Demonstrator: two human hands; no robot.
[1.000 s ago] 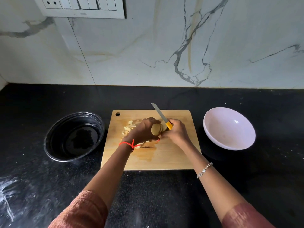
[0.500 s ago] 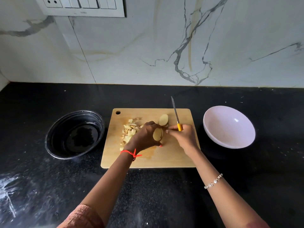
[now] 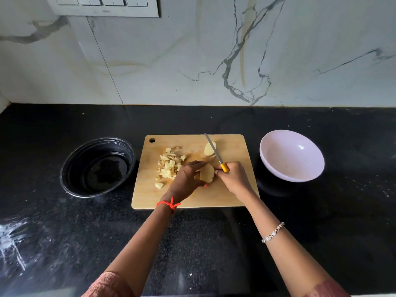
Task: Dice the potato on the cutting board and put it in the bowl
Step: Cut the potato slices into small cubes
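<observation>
Head: left hand (image 3: pixel 188 179) grips potato (image 3: pixel 206 173), right hand (image 3: pixel 233 179) knife (image 3: pixel 214 150); dice (image 3: pixel 169 166) on board (image 3: pixel 232 144) beside bowl (image 3: pixel 278 151)

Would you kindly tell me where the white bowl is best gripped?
Probably the rim of the white bowl, pinched from above on the side facing the board: it stands upright and empty, has no handle, and its smooth round wall gives little else to hold.
</observation>
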